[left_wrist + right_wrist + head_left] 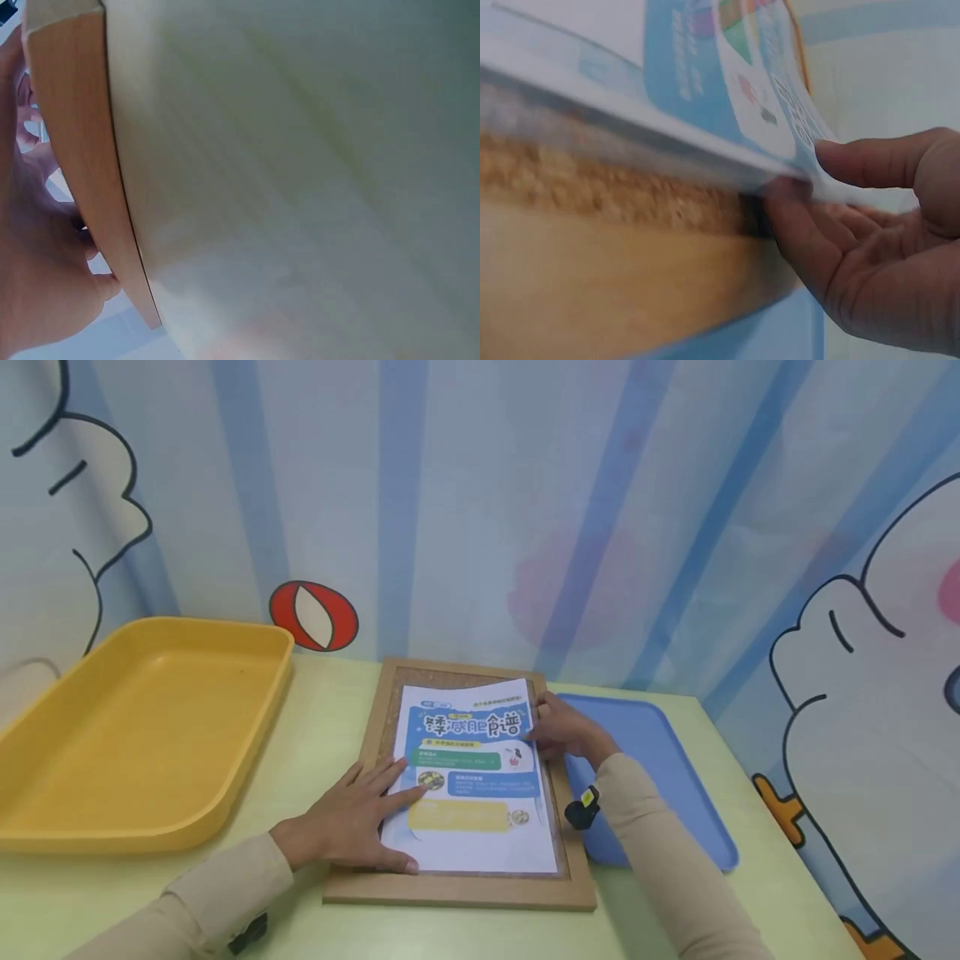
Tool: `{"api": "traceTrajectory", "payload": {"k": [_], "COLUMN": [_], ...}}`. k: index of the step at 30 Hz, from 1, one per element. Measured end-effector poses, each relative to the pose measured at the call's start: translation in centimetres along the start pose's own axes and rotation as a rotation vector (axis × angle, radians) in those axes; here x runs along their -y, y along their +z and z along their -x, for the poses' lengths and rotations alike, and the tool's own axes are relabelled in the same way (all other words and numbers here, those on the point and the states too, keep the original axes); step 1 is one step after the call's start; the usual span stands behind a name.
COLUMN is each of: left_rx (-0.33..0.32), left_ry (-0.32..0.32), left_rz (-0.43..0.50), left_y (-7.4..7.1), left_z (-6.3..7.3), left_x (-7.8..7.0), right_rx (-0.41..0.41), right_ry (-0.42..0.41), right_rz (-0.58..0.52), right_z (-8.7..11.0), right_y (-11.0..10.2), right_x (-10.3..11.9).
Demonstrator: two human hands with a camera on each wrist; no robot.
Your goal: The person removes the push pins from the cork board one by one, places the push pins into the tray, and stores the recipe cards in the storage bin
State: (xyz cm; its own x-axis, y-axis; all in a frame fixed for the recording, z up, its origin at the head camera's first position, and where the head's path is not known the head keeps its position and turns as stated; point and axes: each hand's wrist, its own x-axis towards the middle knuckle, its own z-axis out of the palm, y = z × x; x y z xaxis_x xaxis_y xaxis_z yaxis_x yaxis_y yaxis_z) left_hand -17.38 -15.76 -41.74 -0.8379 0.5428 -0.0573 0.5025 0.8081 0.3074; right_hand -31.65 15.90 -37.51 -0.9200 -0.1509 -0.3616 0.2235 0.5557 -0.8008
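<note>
A printed sheet [491, 852] with blue, green and yellow blocks lies on a wood-framed cork board [457, 893]. My left hand [352, 822] rests on the sheet's left side, fingers spread, the thumb near its lower left corner. At the upper right edge, my right hand [573, 731] pinches the sheet. The right wrist view shows that hand's thumb [866, 161] above the paper and fingers beneath, with the edge held off the cork [630, 180]. In the left wrist view, my left hand [45, 255] is partly behind the wooden frame [82, 135].
A yellow tray [142, 710] stands left of the board on the pale table [300, 918]. On the right lies a blue tray [637, 752], partly behind my right arm. A patterned wall covering [465, 510] rises behind the table.
</note>
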Motion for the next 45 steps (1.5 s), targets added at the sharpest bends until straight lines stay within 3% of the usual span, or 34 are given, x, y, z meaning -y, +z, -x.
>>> {"api": "traceTrajectory", "payload": {"k": [3,7,17,24,27,32,34,36,38,41,45], "left_rx": [-0.004,-0.005,0.02,0.029,-0.032,-0.257,-0.344,-0.385,-0.391,-0.366,-0.246], "left_ry": [-0.007,-0.009,-0.026,-0.089,-0.147,-0.292,-0.33,-0.371,-0.414,-0.464,-0.501], "left_rz": [-0.007,-0.01,-0.001,0.039,0.159,0.505,0.571,0.602,0.646,0.812,1.065], "left_y": [-0.3,-0.6,-0.7,-1.1,-1.2,-1.5,-1.5,-1.5,-1.7,-2.2,-3.0], "left_z": [0.1,0.3,0.2,-0.7,-1.3,-2.9,-3.5,-3.9,-4.3,-5.0,-5.5], "left_x": [0.0,0.1,-0.4,-1.3,-1.4,-1.3,-1.2,-1.3,-1.3,-0.8,0.5], "right_rx": [0.09,0.147,0.208,0.253,0.276,0.292,0.287,0.295,0.311,0.327,0.324], "right_ry": [0.029,0.069,0.116,0.072,0.04,0.008,0.007,-0.001,-0.01,-0.029,-0.052], "right_rz": [-0.058,-0.097,-0.156,-0.227,-0.261,-0.307,-0.318,-0.328,-0.343,-0.356,-0.363], "right_z": [0.5,0.8,0.7,0.8,0.7,0.8,0.8,0.9,1.1,1.3,1.7], "right_y": [-1.0,-1.3,-1.7,-2.1,-2.2,-2.5,-2.6,-2.7,-2.8,-3.0,-3.5], "right_x": [-0.2,-0.3,-1.1,-1.9,-2.2,-2.6,-2.6,-2.8,-3.0,-3.1,-3.2]}}
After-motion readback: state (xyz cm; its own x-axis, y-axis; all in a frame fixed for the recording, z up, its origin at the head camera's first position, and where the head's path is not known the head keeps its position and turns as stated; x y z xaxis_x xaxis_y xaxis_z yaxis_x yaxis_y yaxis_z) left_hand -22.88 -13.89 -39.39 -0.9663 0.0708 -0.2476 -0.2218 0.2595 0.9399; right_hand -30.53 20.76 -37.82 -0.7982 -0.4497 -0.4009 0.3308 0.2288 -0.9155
